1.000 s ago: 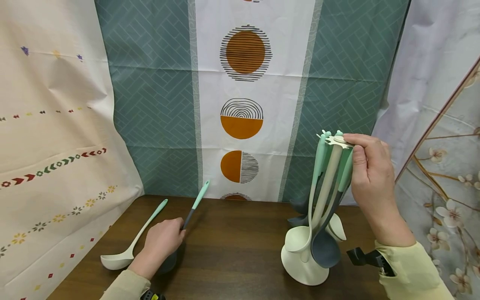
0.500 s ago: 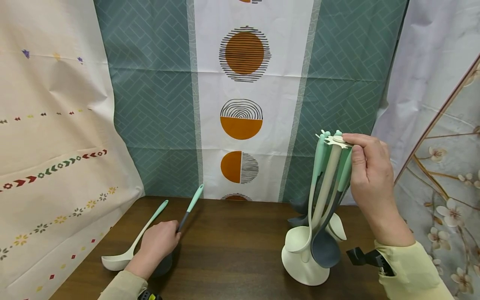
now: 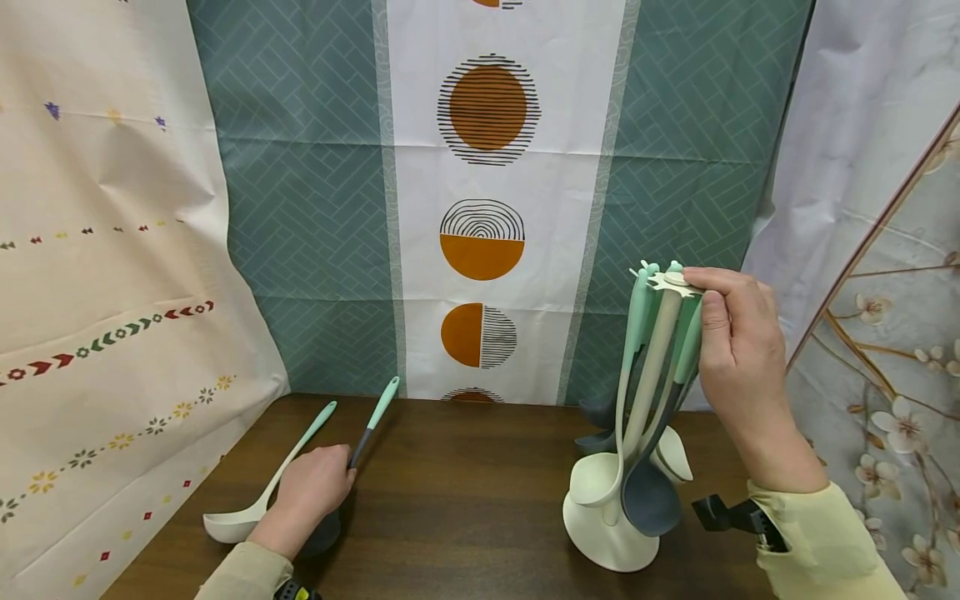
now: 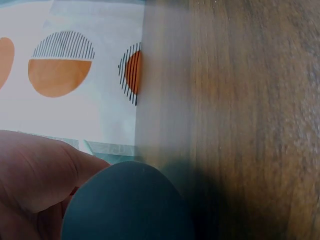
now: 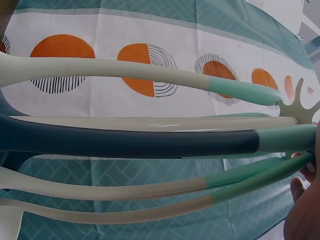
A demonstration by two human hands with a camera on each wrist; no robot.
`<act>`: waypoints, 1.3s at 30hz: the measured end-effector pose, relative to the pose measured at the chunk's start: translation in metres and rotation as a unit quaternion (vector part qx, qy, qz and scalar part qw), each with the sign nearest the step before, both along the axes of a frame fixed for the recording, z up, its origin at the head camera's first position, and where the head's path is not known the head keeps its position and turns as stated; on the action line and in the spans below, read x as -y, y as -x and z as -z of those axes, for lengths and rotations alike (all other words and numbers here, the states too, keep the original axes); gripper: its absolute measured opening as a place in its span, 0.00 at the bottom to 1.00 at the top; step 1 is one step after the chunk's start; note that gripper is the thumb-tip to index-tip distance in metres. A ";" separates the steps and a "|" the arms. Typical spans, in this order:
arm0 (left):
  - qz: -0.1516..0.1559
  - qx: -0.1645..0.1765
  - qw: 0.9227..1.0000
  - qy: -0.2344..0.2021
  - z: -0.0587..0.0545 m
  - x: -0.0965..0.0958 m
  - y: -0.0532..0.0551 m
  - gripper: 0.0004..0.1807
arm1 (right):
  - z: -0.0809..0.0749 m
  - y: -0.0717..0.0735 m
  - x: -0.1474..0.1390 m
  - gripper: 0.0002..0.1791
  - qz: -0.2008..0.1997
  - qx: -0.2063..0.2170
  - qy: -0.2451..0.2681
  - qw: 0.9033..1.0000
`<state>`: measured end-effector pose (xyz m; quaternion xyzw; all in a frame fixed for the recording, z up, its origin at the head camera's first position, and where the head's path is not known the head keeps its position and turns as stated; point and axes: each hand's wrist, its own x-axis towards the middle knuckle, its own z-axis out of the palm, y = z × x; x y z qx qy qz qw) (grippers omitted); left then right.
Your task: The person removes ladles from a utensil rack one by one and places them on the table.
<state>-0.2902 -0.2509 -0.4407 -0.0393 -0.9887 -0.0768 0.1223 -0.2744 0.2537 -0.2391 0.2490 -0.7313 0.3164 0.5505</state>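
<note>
Mint green tips the handle of the dark utensil [image 3: 373, 421] that our left hand [image 3: 315, 483] grips over the left part of the brown table [image 3: 465, 500]. We see the hand closed about the dark shaft, though its back hides most of the fingers. The mint end points up and away from us, toward the hanging cloth [image 3: 555, 250], while the dark head sits low beneath the wrist. In the left wrist view that head fills the lower edge, close to our fingers, and we cannot tell whether it touches the wood. Just left of this hand lies a cream ladle [image 3: 236, 525] with a mint handle, its bowl beside our forearm.

Well apart, on the right, our right hand [image 3: 746, 367] pinches the edge of the hooked top of a cream stand [image 3: 611, 542] between thumb and fingers. Its round base rests on the table. Cream and dark utensils hang around its pole by mint handles: a cream spoon [image 3: 595, 479] in front, a dark spoon [image 3: 652, 500] beside it, others partly hidden behind. Pale yellow sleeves [image 3: 821, 533] cover our forearms.
</note>
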 end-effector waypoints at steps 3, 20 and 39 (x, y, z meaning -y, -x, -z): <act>-0.001 -0.002 1.000 0.000 0.000 0.001 -0.001 0.13 | 0.000 0.000 0.000 0.18 -0.001 0.001 0.000 1.000; -0.001 0.006 1.000 0.007 0.002 0.009 0.003 0.13 | 0.000 0.000 0.001 0.18 -0.007 0.000 0.001 1.000; -0.018 0.025 0.999 0.009 0.008 0.020 0.009 0.13 | 0.000 0.000 0.000 0.18 -0.008 0.001 0.002 1.000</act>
